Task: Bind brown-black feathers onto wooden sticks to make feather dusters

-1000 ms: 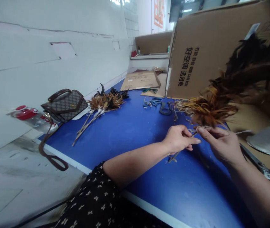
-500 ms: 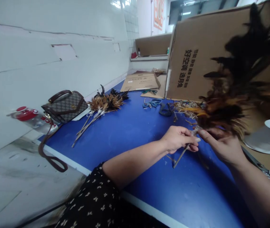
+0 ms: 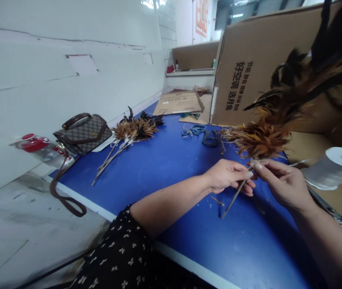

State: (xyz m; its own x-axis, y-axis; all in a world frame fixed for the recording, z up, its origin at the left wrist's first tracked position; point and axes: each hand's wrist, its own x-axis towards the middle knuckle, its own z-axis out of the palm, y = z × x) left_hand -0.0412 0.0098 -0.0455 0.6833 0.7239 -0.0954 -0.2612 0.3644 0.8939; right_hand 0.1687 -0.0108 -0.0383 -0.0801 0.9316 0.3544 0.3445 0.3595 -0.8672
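My left hand is closed around the thin stick of a feather duster, whose bare end slants down toward the blue table. Brown feathers fan out just above the grip, and long black ones reach to the upper right, blurred. At the base of the feathers, my right hand pinches the pale wrapped part of the same duster, thumb and fingers together. To the right stands a large spool of pale ribbon. Scissors lie partly behind my right forearm.
Several finished-looking feather bundles on sticks lie at the left, by a patterned handbag and a red-lidded bottle. Blue ties, a dark coil and flat cardboard lie farther back. A tall cardboard box stands behind.
The feather duster has turned in my hands; its black feathers swing farther right and upward, uncovering more of the box and the spool. Both hands stay almost where they were, still gripping it.
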